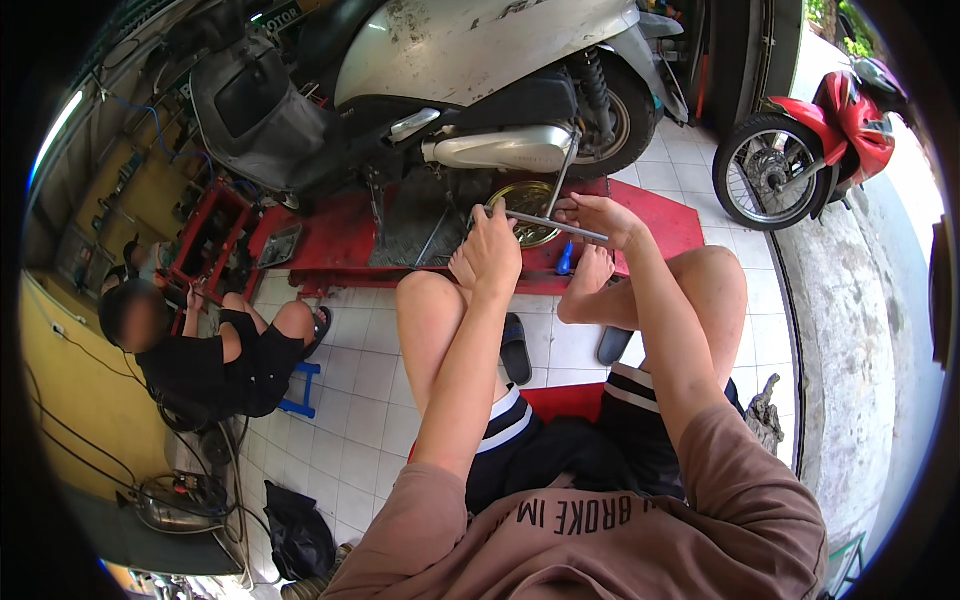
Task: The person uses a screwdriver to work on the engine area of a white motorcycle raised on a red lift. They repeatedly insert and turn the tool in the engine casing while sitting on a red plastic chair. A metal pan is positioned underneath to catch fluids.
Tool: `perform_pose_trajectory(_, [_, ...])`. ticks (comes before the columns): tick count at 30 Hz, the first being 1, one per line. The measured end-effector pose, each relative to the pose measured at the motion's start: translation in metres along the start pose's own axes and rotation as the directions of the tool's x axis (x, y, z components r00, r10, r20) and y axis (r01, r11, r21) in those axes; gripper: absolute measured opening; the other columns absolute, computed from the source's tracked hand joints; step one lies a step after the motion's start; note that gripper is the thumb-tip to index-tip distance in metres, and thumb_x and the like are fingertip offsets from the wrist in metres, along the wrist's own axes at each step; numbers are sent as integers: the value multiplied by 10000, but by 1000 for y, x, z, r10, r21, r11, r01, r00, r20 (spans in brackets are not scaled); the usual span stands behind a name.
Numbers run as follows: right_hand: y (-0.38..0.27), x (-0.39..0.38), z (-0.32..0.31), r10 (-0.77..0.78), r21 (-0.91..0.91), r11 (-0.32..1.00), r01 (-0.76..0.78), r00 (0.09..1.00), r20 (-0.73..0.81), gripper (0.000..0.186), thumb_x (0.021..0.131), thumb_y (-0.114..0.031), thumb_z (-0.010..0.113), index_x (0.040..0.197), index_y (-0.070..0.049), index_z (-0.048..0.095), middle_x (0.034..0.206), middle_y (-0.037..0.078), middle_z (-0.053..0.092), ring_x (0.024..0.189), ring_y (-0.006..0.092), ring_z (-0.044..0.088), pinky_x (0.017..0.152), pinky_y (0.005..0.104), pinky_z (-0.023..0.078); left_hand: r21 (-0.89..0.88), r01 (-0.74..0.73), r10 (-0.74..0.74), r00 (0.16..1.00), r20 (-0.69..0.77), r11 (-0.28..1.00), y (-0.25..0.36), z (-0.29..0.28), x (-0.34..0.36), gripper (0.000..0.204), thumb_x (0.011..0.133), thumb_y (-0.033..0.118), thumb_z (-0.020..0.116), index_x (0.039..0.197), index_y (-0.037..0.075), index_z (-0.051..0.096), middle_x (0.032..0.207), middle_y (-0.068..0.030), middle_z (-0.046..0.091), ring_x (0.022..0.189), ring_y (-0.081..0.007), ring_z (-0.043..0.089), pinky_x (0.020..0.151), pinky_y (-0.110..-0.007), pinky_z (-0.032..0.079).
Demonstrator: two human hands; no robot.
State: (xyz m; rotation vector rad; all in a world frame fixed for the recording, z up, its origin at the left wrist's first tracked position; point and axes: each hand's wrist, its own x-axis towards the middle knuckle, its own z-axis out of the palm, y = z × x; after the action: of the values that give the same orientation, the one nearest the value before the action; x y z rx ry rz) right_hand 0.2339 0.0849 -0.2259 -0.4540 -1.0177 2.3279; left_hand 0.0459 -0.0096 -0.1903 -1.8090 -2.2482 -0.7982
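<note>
My left hand (493, 245) is closed round the left end of the crossbar of a metal T-handle wrench (560, 225). From the crossbar the wrench's shaft slants up to the silver engine cover (505, 148) of a scooter (450, 55), near the rear wheel. Whether its tip sits on a bolt is too small to tell. My right hand (608, 218) is beside the crossbar's right end, fingers loosely stretched and apart. Behind the wrench lies a round gold-coloured tray (512, 190), partly hidden by my hands. A blue-handled screwdriver (565, 260) lies near my right foot.
The scooter stands on a red lift platform (660, 215), with a dark mat (400, 225) on it. At left a person (200, 350) sits on a blue stool (303, 390). A red motorbike (800, 150) stands at right. Slippers (515, 350) and a black bag (298, 530) lie on the tiles.
</note>
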Motion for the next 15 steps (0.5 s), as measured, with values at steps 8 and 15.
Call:
perform_pose_trajectory(8, [29,20,-22,-121,-25,993,120,992,-39,279,951,-162,506,1153,25,552,796,7,533,730,101,503,689,233,433,105,-36,25,995,95,994,-10,9,-4,283,900,246,555,1138,96,586,1055,-171,600,870,-373,635,721,-473,506])
perform_pose_trajectory(15, [34,18,-10,-222,15,974,225,968,-116,194,965,-176,469,1069,-50,573,728,-42,484,627,65,422,591,224,383,97,-33,3,957,289,995,9,0,-14,334,923,340,514,945,40,659,887,-195,670,875,-383,639,747,-492,496])
